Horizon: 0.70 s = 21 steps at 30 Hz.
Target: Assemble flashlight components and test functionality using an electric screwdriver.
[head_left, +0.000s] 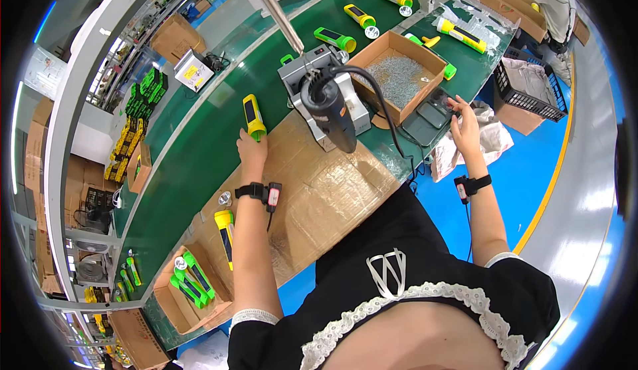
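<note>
My left hand [252, 152] is closed round the green end of a yellow and green flashlight [252, 113], held over the green work surface just left of the electric screwdriver. My right hand [467, 125] is over the right edge of the bench, its thumb and fingers apart and bent. Beside its fingertips lies a grey compartmented tray [425, 123]; nothing is plainly seen in that hand. Between my hands hangs a black electric screwdriver [332, 119], in front of a grey box-shaped machine [359, 112]. Another yellow flashlight [224, 232] lies by my left forearm.
A cardboard box of small screws [397, 81] stands right of the screwdriver. A cardboard sheet [319, 197] covers the near bench. At lower left, an open box [174, 303] holds green flashlights. More flashlights [359, 15] lie along the far side. A black cable [382, 97] loops down.
</note>
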Available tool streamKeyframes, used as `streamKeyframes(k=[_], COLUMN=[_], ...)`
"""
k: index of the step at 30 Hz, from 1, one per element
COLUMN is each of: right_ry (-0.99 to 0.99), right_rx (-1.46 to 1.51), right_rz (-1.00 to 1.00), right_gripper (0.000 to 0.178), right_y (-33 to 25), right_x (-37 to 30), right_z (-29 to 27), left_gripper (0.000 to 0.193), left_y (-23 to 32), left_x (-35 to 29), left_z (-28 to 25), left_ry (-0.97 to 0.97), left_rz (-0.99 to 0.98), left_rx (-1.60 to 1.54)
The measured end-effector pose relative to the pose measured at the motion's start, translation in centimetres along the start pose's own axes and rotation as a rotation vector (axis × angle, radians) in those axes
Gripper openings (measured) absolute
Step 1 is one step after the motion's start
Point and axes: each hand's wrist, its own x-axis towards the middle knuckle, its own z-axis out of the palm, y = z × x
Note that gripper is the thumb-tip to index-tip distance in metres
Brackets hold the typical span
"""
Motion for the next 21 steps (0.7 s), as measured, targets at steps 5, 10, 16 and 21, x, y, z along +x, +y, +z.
streamKeyframes(k=[5, 10, 16, 21], right_ry=[0.051, -0.003, 0.06, 0.136], right_rx=[-0.048, -0.143, -0.15, -0.146], right_rz=[-0.151, -0.125, -0.082, -0.068], right_gripper=[0.021, 0.022, 0.017, 0.012], right_y=[-0.7, 0.1, 0.8, 0.7], right_x=[0.6, 0.6, -0.3, -0.9], right_z=[0.3, 0.4, -0.3, -0.3], left_gripper=[0.064, 0.049, 0.04, 0.041], left_y=[-0.6, -3.3, -7.9, -9.3], left_x=[-4.2, -9.5, -15.5, -18.9], left_z=[-2.2, -4.5, -9.2, -12.1], left_ry=[-0.004, 0.003, 0.093, 0.287], left_rz=[0.07, 0.116, -0.081, -0.301], left_rx=[-0.041, -0.053, 0.02, 0.311])
